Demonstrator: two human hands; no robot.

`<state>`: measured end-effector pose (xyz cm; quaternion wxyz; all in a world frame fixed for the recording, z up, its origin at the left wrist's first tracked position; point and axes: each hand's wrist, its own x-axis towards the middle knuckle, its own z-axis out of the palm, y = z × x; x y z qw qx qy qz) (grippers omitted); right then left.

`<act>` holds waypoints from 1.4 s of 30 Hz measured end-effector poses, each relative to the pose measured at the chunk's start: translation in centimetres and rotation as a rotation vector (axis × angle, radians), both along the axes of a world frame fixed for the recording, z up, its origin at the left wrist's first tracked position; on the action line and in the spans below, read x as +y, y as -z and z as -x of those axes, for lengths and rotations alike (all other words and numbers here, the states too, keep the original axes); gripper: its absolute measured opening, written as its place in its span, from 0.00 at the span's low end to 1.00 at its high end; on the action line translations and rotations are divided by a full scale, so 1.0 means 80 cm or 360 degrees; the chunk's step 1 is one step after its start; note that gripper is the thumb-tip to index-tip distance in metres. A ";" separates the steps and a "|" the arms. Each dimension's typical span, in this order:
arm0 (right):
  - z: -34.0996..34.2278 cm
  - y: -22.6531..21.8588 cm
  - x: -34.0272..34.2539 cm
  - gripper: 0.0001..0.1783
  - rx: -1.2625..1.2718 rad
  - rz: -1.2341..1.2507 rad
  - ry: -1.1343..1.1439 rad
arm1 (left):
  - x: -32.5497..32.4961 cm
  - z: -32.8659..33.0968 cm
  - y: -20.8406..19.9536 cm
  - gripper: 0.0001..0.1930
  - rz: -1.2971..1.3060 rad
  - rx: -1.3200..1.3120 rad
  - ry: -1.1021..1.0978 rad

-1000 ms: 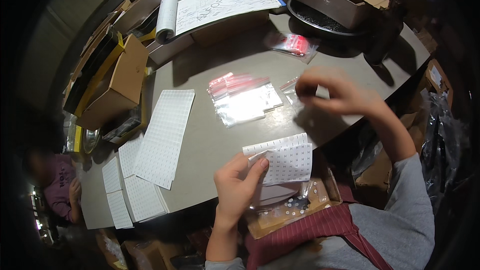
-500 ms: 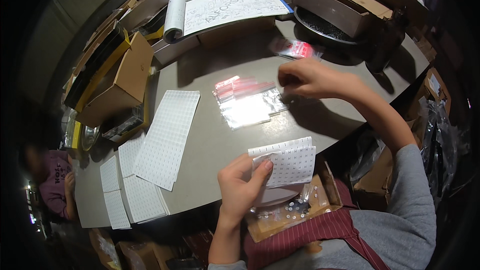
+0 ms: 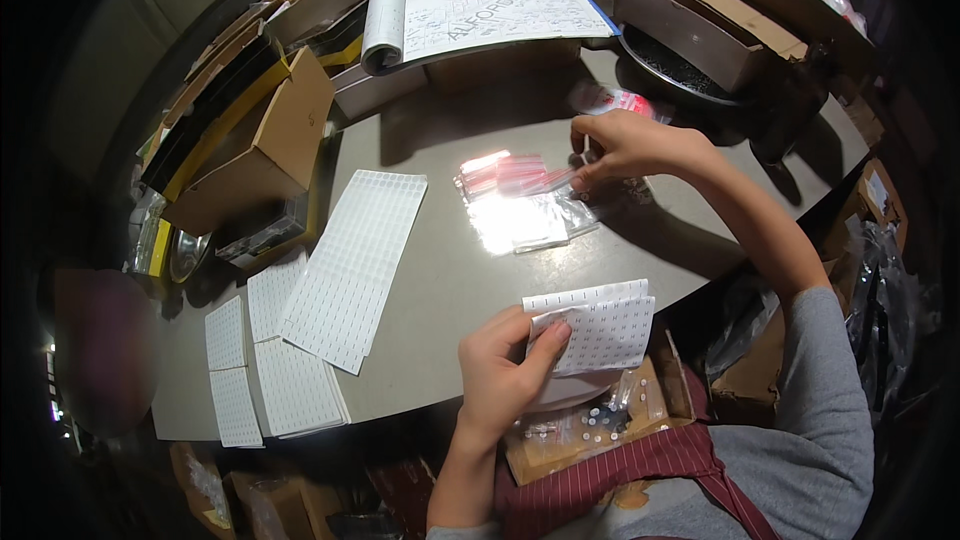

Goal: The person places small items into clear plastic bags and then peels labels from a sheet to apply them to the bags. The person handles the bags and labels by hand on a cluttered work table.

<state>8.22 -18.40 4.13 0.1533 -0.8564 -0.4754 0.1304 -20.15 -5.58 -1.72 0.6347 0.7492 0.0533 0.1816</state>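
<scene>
My left hand [image 3: 515, 370] grips folded white sheets [image 3: 605, 335] printed with rows of small black characters, thumb on top. They are held over the near table edge, above a grey round-edged object [image 3: 570, 395]. My right hand [image 3: 640, 152] reaches to the far side of a spread of clear plastic zip bags [image 3: 540, 225] with red strips. Its thumb and fingertips close on the end of one bag, partly blurred. Left of the bags lies a long white sheet of small printed marks [image 3: 355, 265], beside several smaller stacked sheets [image 3: 290, 385].
An open cardboard box [image 3: 670, 390] with small pieces and bags sits at my lap. Boxes [image 3: 255, 140] line the left edge. A writing pad [image 3: 500, 15], a dish of black bits [image 3: 680, 70] and a dark bottle [image 3: 790, 115] stand at the back. A blurred person [image 3: 105, 350] is left.
My right hand has come to the end of a bag, and the red-stripped bags have shifted there. My left hand still holds the sheets. The whole view has swung slightly.
</scene>
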 end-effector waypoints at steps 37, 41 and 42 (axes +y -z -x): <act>0.168 0.011 -0.067 0.21 -0.0166 -0.0685 -0.0610 | -0.010 0.002 0.006 0.07 -0.0087 0.0032 -0.0173; 0.182 0.021 -0.063 0.17 -0.0824 -0.0774 -0.0684 | -0.010 0.002 0.004 0.07 -0.0121 0.0059 -0.0196; 0.184 0.021 -0.065 0.15 -0.0874 -0.0784 -0.0736 | -0.011 0.001 0.004 0.07 -0.0110 0.0067 -0.0197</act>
